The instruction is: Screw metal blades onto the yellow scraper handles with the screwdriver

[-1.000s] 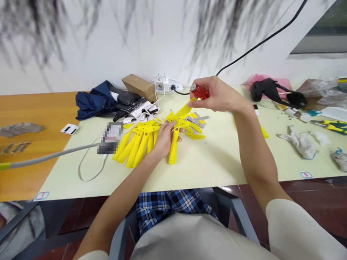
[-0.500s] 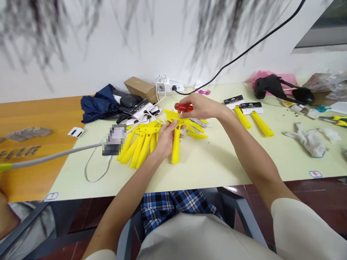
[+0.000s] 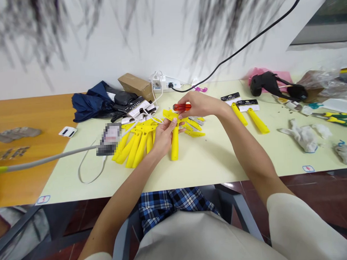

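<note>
Left hand [image 3: 164, 138] clamped on a yellow plastic T-handle [image 3: 175, 143], right hand [image 3: 198, 105] pinching a red-handled screwdriver [image 3: 181, 107] just above it (hands close, not touching). Most yellow handles [image 3: 136, 148] lie fanned out beside the left hand; two more [image 3: 239, 113] sit off right near black-and-white cards [image 3: 241, 103]. Pale green table [image 3: 208, 163], white wall [image 3: 130, 40] behind, power strip [image 3: 166, 84] at its back edge.

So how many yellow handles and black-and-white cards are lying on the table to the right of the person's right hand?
Yellow handles: 2
Black-and-white cards: 2
Total: 4
</note>
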